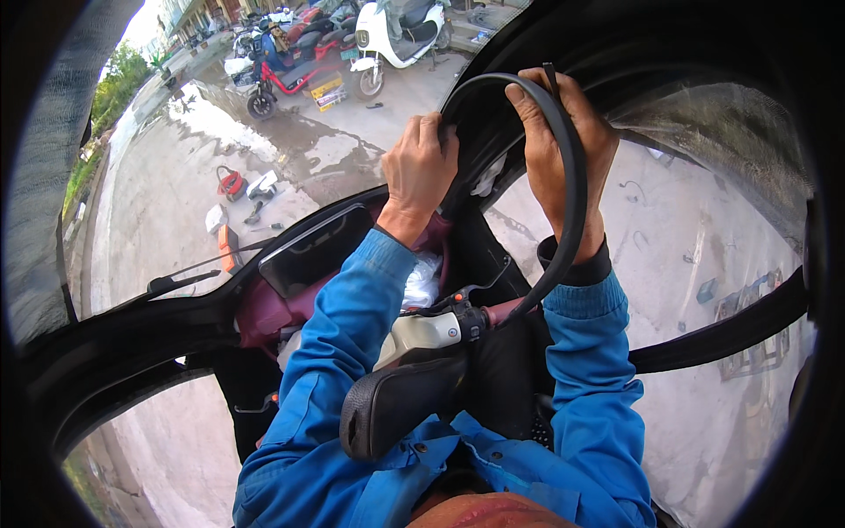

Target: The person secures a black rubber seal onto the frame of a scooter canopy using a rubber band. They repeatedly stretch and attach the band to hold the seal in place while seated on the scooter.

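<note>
A black rubber sealing strip (576, 202) arches in a loop from the window frame down toward the handlebar. My right hand (576, 145), raised at the upper right, is closed round this strip, with the thumb on one side and the fingers behind. A short dark end sticks up beside those fingers. My left hand (417, 172) is curled at the black window frame (466, 132), its thumb and fingers pinched where the strip meets the frame. The fingertips there are partly hidden. Both forearms are in blue sleeves.
Below my arms are a cream handlebar cover (422, 337), a maroon grip (506, 311) and a black padded cushion (400, 405). A white plastic bag (422, 282) lies behind the handlebar. Outside, an orange case (228, 246) lies on the pavement; a white scooter (396, 40) stands farther off.
</note>
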The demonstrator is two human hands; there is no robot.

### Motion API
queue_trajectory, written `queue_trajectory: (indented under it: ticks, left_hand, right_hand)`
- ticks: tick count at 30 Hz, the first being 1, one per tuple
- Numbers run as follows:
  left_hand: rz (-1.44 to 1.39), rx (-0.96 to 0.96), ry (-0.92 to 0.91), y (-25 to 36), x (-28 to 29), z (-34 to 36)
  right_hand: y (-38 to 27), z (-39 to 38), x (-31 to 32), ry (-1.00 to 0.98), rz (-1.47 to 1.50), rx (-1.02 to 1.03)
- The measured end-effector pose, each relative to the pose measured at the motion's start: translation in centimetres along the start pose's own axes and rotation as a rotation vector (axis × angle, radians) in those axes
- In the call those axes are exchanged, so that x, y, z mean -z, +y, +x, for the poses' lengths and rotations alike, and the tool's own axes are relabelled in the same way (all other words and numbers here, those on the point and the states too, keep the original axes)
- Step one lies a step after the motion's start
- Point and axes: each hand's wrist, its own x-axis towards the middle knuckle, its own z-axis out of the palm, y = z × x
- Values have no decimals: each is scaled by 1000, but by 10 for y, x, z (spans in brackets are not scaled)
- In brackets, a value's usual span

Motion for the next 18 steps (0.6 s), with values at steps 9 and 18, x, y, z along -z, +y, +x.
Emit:
queue_trajectory:
  ticks: [9, 18]
  left_hand:
    - [163, -48, -117, -3, 2, 9]
    - [212, -103, 25, 1, -6, 12]
  right_hand:
    - [-7, 2, -2, 10, 83, -46]
    - [-7, 3, -12, 18, 153, -106]
